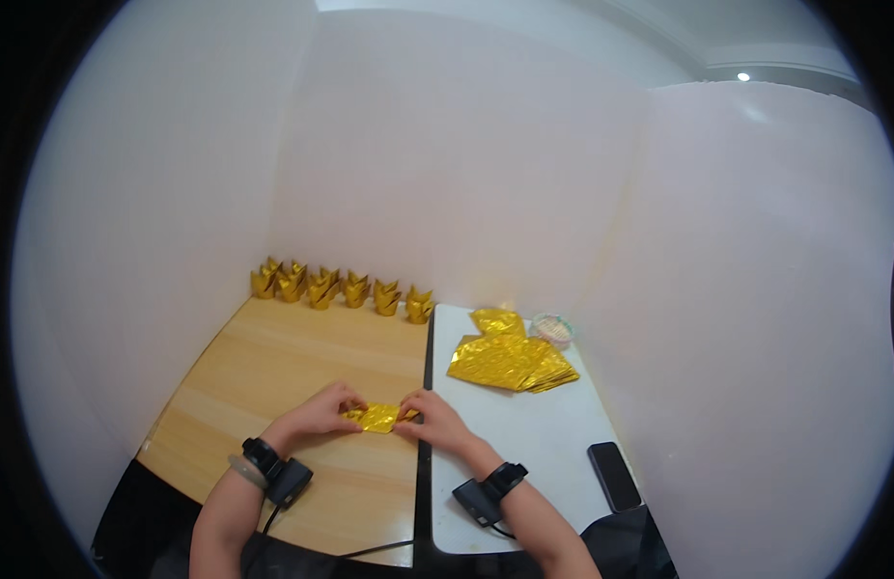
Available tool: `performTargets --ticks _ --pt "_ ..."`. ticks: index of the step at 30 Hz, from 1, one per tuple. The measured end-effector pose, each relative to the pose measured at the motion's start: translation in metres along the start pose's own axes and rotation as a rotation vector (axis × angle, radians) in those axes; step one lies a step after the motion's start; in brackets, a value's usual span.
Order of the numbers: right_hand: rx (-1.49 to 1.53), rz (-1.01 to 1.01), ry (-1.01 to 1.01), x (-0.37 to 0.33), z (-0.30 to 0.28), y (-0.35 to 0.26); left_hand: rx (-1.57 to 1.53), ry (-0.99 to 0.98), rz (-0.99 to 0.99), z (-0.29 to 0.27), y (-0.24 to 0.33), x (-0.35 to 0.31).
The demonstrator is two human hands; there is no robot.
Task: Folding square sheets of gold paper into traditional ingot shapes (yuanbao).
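Observation:
A small folded piece of gold foil paper [378, 418] lies low over the wooden table, near the seam with the white board. My left hand [323, 409] grips its left end, fingers closed around the edge. At the opposite end my right hand [432, 421] pinches the foil between thumb and fingers. Both wrists wear black straps with small boxes, and a bangle circles the left one. Parts of the foil's ends are hidden under my fingers.
Several folded gold foil crowns [354, 289] stand in a row along the back of the wooden table [283, 362]. On the white board [519, 454] lie a stack of gold foil sheets [505, 360], a round clear container [553, 330] and a black phone [614, 477]. Pale walls enclose the tables.

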State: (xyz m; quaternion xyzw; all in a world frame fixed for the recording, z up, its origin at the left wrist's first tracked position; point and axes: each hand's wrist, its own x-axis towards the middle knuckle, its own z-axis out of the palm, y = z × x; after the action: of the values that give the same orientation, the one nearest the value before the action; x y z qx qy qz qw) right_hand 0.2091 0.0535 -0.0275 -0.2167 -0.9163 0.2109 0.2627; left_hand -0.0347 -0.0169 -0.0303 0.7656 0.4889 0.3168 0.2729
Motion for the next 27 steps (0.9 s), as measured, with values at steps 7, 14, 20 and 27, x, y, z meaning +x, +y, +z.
performTargets --ticks 7,14,20,27 --pt "-0.013 0.005 0.035 -0.008 -0.008 0.003 0.002 -0.035 0.030 0.002 0.011 0.008" --pt "-0.037 0.054 -0.035 -0.005 -0.008 0.001 0.001 -0.031 0.017 0.000 0.010 0.004" --pt "-0.050 0.057 -0.039 -0.004 -0.006 0.003 0.041 -0.045 0.002 0.000 0.009 0.005" --pt "-0.033 0.035 -0.018 -0.004 -0.005 0.002 0.015 -0.030 0.012 0.001 0.006 0.005"
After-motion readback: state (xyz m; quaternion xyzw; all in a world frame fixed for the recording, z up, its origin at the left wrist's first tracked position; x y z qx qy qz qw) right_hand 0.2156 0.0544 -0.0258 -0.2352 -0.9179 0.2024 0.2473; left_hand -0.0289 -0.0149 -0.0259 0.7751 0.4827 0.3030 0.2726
